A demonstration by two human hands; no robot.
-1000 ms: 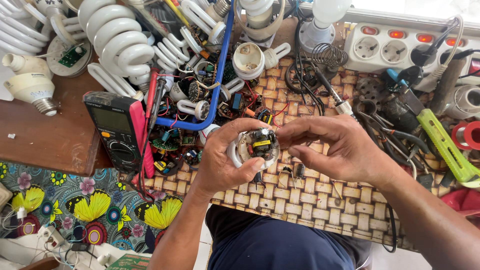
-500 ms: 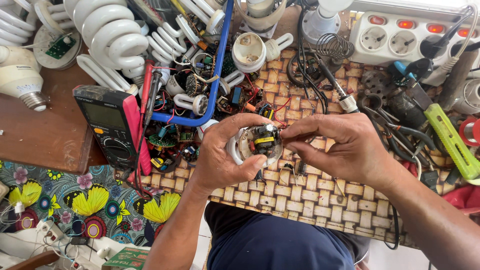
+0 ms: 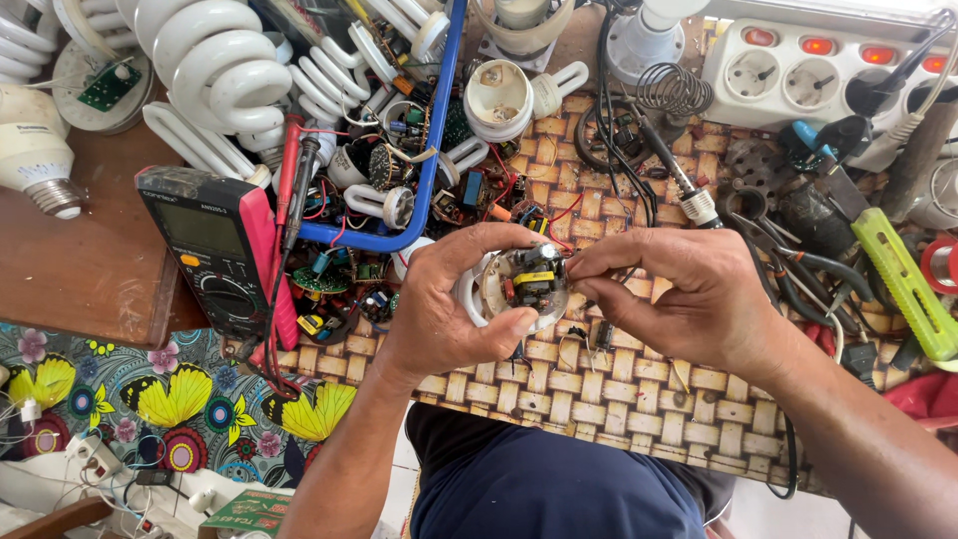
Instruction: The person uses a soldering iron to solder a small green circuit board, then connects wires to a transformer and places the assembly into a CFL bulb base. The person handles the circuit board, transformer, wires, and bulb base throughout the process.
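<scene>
Both hands — left hand (image 3: 439, 309) clamps lamp base (image 3: 519, 289), right hand (image 3: 679, 294) pinches its rim, clutter close.

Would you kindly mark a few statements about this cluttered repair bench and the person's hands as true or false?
1. The left hand grips a round white lamp base with an exposed circuit board. True.
2. The right hand rests flat on the woven mat, away from the lamp base. False: its fingertips pinch at the board's edge.
3. A black and red handheld multimeter lies left of the hands. True.
4. The white power strip with red switches sits at the lower left. False: it is at the upper right.
5. Large white spiral lamp tubes lie at the upper left. True.
</scene>
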